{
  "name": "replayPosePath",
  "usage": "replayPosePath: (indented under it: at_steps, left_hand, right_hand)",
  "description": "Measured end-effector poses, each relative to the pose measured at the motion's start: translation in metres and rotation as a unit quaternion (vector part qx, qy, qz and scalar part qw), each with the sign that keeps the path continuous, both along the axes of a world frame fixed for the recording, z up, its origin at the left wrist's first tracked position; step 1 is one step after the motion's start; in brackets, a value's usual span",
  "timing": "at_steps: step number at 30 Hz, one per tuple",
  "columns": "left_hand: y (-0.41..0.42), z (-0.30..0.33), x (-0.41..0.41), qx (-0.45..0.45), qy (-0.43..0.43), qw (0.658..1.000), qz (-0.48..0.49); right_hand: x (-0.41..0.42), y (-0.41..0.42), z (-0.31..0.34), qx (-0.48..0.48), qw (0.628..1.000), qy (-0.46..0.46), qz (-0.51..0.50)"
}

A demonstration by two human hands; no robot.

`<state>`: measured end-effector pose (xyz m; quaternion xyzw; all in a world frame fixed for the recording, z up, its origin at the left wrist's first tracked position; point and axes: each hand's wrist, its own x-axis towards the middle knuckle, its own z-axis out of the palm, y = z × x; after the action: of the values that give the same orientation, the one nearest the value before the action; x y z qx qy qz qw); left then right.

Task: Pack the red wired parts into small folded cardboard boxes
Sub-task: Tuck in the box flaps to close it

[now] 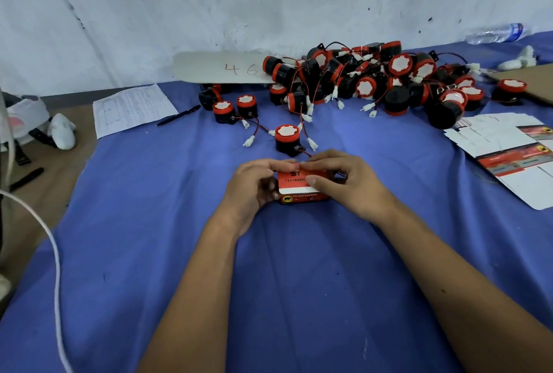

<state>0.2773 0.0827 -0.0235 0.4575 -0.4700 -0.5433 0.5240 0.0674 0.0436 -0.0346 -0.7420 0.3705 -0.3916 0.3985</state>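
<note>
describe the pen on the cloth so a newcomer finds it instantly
Start at the blue cloth and go to its far left, where a printed form sheet lies. The black pen lies slanted just off that sheet's right corner, alone, left of the red wired parts.

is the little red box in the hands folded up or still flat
Folded up. The small red box shows a top face and a dark front side, gripped by the left hand and right hand. Whether its end flaps are closed cannot be told.

Open blue cloth (299,268) near the body, free for reaching. Straight ahead, blocked by one loose part (286,139) with trailing wires, and behind it the heaped pile (374,79). Right side taken by flat box blanks (508,151); left by paper (131,109) and pen (178,115).
</note>
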Motion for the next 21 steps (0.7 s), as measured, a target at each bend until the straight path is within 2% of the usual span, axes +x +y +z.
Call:
replayPosePath:
  at_steps: [2,5,9,14,17,21]
  left_hand:
    - [0.0025,-0.0002,-0.0001,-0.015,-0.022,1.0,-0.005]
    - [0.0033,-0.0058,-0.0013,-0.058,-0.106,0.993,0.008]
    - [0.0037,-0.0077,0.0056,-0.079,-0.136,0.987,-0.006]
    - [0.0014,-0.0064,0.0072,-0.122,-0.216,0.969,0.007]
    - [0.0022,-0.0049,0.006,-0.14,-0.227,0.964,0.004]
    - [0.0057,-0.0008,0.0068,-0.115,-0.215,0.97,-0.018]
  right_hand:
    - [-0.0008,-0.0001,0.0022,-0.022,0.999,0.023,-0.004]
    - [-0.0031,0.0008,0.0047,-0.071,0.995,0.062,-0.017]
    - [-0.0056,0.002,0.0065,-0.047,0.998,0.045,0.014]
    - [-0.0017,0.0028,0.0072,-0.16,0.979,0.123,-0.005]
    - [-0.0043,0.0004,0.0052,-0.136,0.985,0.107,0.0]
    - [-0.0032,0.0021,0.0043,-0.136,0.985,0.102,0.012]
